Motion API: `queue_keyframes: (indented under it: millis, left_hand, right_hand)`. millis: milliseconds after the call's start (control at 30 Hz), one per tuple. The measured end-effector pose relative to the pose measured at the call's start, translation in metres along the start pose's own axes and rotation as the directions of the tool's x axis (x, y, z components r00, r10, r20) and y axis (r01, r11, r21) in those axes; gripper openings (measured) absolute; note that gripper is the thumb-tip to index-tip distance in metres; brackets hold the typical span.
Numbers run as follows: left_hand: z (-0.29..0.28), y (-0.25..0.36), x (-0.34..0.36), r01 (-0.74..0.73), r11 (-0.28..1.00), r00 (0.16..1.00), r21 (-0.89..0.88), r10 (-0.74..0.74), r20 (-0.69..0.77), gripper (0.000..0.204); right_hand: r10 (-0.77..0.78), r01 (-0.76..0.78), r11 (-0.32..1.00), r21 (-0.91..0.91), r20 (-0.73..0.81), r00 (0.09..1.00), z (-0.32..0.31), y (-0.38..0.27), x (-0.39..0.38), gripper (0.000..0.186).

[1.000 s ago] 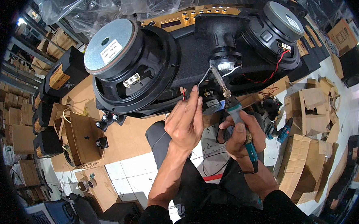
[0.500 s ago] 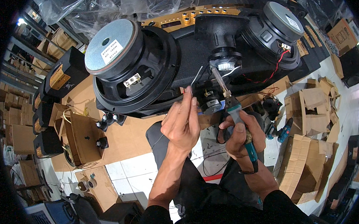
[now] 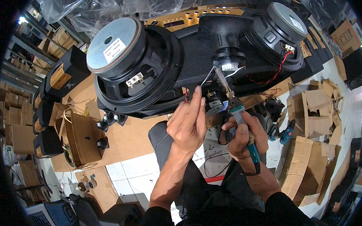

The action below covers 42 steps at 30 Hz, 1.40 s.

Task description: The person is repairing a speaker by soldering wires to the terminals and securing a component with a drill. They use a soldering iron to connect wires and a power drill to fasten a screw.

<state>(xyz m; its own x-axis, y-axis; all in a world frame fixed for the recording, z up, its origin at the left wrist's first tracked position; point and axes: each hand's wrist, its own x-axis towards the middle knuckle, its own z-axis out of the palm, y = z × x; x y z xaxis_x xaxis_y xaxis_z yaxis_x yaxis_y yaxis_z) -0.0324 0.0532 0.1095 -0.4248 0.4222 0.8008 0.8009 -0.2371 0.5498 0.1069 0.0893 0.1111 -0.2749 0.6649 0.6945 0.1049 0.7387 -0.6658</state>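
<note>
My left hand [image 3: 188, 123] pinches a thin silvery solder wire [image 3: 207, 76], whose upper end reaches the back of a black horn tweeter [image 3: 228, 54]. My right hand [image 3: 247, 135] grips a teal soldering iron [image 3: 237, 112] with its fingers wrapped round the handle. The iron's tip lies beside the solder's end, at the tweeter's lower edge; whether they touch I cannot tell. A short white wire [image 3: 235, 71] sticks out on the tweeter's right side. A large woofer [image 3: 111, 44] with a grey magnet sits left of my hands, and a smaller speaker driver [image 3: 286, 26] sits at the right.
Red wire [image 3: 279, 69] runs from the right driver. A gold-fronted panel with knobs [image 3: 190, 18] and plastic sheeting [image 3: 113, 3] lie behind. An open cardboard box [image 3: 81, 138] stands left, more cardboard [image 3: 309, 169] right, and a teal power drill [image 3: 285, 133] on the tiled floor.
My left hand has moved slightly right and up, bringing the solder wire's end to the tweeter beside the iron's tip. My right hand has stayed nearly still.
</note>
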Motion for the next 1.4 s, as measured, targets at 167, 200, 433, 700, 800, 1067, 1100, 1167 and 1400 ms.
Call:
queue_keyframes:
  millis: [167, 200, 433, 700, 800, 1067, 1100, 1167, 1400]
  left_hand:
    - [0.0006, -0.0001, 0.0005, 0.004, 1.000, 1.000, 0.017, -0.004, 0.017, 0.033]
    - [0.0008, 0.0000, 0.0001, 0.012, 1.000, 1.000, 0.016, -0.012, 0.021, 0.033]
    - [0.0020, -0.0006, -0.0007, 0.006, 1.000, 1.000, 0.018, -0.007, 0.018, 0.032]
    - [0.0004, -0.0018, -0.0017, 0.037, 0.999, 0.999, 0.029, -0.035, -0.040, 0.032]
    - [-0.0011, -0.0028, -0.0026, 0.055, 0.998, 0.997, 0.042, -0.053, -0.057, 0.033]
    - [-0.0025, -0.0053, -0.0054, 0.054, 0.998, 0.997, 0.035, -0.052, -0.058, 0.033]
    - [-0.0029, -0.0049, -0.0053, 0.055, 0.998, 0.997, 0.034, -0.053, -0.058, 0.033]
    - [-0.0035, -0.0045, -0.0050, 0.059, 0.998, 0.997, 0.033, -0.057, -0.058, 0.033]
    - [-0.0043, -0.0079, -0.0079, 0.063, 0.997, 0.994, 0.034, -0.060, -0.087, 0.031]
  right_hand:
    - [-0.016, 0.017, 1.000, -0.008, 0.038, 0.999, -0.0028, 0.0016, 0.0002, 0.035]
    - [-0.022, 0.023, 1.000, -0.008, 0.039, 0.999, -0.0030, 0.0019, 0.0002, 0.035]
    - [-0.031, 0.031, 0.999, 0.009, 0.031, 0.999, -0.0021, 0.0019, 0.0010, 0.035]
    - [0.035, -0.035, 0.999, -0.021, 0.038, 0.999, -0.0032, -0.0022, 0.0011, 0.038]
    - [0.031, -0.031, 0.999, -0.019, 0.028, 0.999, -0.0029, -0.0025, 0.0013, 0.038]
    - [0.031, -0.031, 0.999, -0.013, 0.016, 0.999, -0.0012, -0.0023, 0.0014, 0.039]
    - [0.026, -0.026, 1.000, -0.006, 0.011, 1.000, -0.0009, -0.0019, 0.0013, 0.039]
    - [0.016, -0.016, 1.000, 0.007, 0.001, 1.000, -0.0004, -0.0005, 0.0010, 0.038]
    - [-0.053, 0.053, 0.999, -0.006, -0.029, 0.998, -0.0006, -0.0018, 0.0036, 0.031]
